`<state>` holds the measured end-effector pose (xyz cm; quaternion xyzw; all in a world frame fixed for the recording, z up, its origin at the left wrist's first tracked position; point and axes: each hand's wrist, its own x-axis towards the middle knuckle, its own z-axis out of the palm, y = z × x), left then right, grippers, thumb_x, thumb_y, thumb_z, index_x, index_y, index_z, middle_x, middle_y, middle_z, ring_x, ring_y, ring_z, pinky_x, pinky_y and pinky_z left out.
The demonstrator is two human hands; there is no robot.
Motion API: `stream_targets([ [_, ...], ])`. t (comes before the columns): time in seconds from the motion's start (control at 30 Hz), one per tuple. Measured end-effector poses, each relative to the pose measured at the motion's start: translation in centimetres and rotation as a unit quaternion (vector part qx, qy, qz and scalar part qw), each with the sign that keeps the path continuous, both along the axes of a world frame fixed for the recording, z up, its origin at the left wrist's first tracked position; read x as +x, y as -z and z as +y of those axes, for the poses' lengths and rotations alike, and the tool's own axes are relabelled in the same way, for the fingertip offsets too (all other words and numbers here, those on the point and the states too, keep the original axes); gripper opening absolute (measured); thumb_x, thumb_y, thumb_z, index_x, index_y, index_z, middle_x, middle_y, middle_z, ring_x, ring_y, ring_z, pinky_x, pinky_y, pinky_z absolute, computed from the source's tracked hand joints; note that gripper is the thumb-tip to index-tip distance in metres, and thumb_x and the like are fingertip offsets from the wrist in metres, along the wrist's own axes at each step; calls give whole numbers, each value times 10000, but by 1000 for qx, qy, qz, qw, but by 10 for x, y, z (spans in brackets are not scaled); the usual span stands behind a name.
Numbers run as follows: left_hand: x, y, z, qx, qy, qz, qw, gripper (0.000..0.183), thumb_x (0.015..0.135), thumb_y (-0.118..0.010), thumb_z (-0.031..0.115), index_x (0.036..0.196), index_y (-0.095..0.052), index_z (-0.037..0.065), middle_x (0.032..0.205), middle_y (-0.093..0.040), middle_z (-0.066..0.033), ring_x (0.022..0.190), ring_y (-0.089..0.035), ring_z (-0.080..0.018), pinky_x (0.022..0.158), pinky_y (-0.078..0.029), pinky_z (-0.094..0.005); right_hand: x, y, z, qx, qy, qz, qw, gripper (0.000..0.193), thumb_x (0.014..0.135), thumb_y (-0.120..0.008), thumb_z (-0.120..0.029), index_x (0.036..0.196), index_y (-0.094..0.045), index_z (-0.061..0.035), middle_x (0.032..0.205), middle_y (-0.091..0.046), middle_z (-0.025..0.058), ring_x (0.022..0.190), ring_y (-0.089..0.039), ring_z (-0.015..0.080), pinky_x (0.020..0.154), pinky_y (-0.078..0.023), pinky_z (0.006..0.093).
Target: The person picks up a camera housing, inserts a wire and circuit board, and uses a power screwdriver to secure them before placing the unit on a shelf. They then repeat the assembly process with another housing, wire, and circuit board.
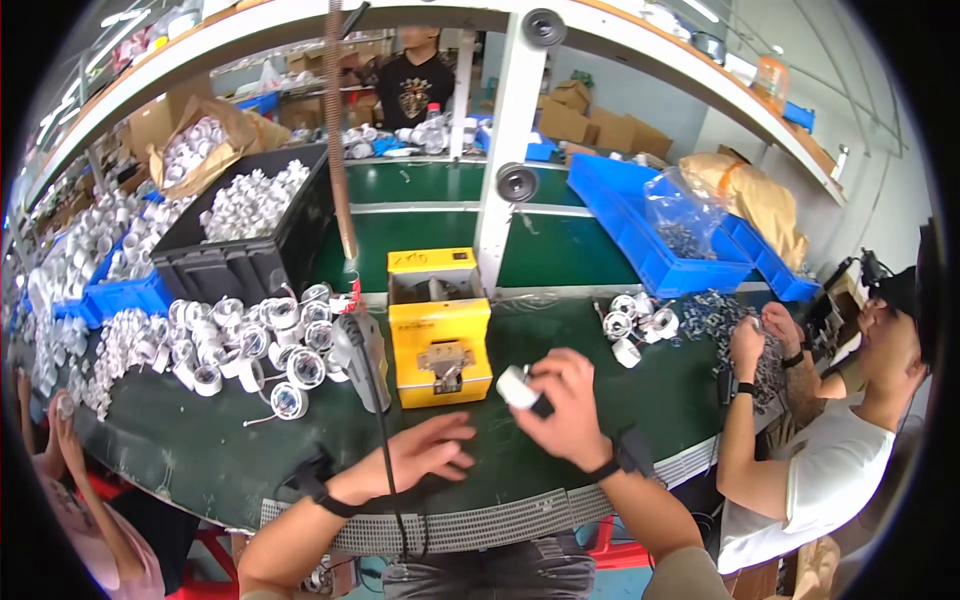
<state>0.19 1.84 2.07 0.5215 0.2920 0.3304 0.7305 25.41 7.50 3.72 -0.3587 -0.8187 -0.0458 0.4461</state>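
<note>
My right hand (566, 408) is closed round a small white cylindrical part (517, 387) with a black section, held above the green work surface. Fingers stretched out and apart, my left hand (432, 452) hovers near the table's front with nothing in it. Just beyond my hands stands a yellow box (408, 362), its top uncovered and a metal fixture (447, 366) on its front. Left of the box is a grey tool (372, 372) with a black cord hanging past my left wrist. A heap of white round lamp housings (253, 342) lies farther left.
A black crate (215, 272) of small white parts sits at the back left. Blue bins (625, 220) stand at the back right. Several lamp housings (617, 324) lie to the right, beside a co-worker (815, 470) handling small metal parts. A white post (498, 190) rises behind the box.
</note>
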Motion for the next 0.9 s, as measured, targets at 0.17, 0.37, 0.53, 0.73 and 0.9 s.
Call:
stream_targets([
  [0.17,25,2,6,-79,-9,-138,987,554,1001,-441,286,1443,-252,11,1369,-437,-145,1224,-496,-255,1015,-435,-438,-24,-8,-35,-5,-146,-18,989,385,630,-850,-176,896,-592,-73,1073,-561,95,1065,-551,315,878,-471,433],
  [0.37,20,4,2,-107,-23,-201,974,508,990,-467,240,1415,-312,8,1342,-468,-129,1240,-483,-260,1038,-418,-465,-20,-5,-13,-220,-313,107,918,462,727,-799,-122,1125,-577,-46,1107,-589,123,1002,-621,260,846,-506,334],
  [0.53,8,2,6,-123,-29,-189,974,525,962,-519,195,1405,-322,-6,1338,-469,-131,1247,-474,-276,1043,-400,-524,-25,5,-12,-427,-290,313,797,342,881,-620,-45,1203,-512,-7,984,-613,81,851,-611,152,703,-509,274],
  [0.73,7,10,2,-109,-59,-169,978,480,938,-560,154,1363,-377,25,1314,-486,-107,1205,-503,-240,1019,-426,-443,-13,7,-12,-568,-267,192,754,182,896,-625,-61,1060,-618,18,896,-644,36,720,-585,72,638,-490,211],
  [0.9,9,13,0,-39,-77,-111,990,434,917,-583,119,1310,-414,44,1277,-503,-85,1172,-512,-191,991,-432,-349,-8,15,-10,-541,-302,199,760,153,900,-612,-42,1039,-609,23,922,-631,29,821,-586,80,752,-486,226],
])
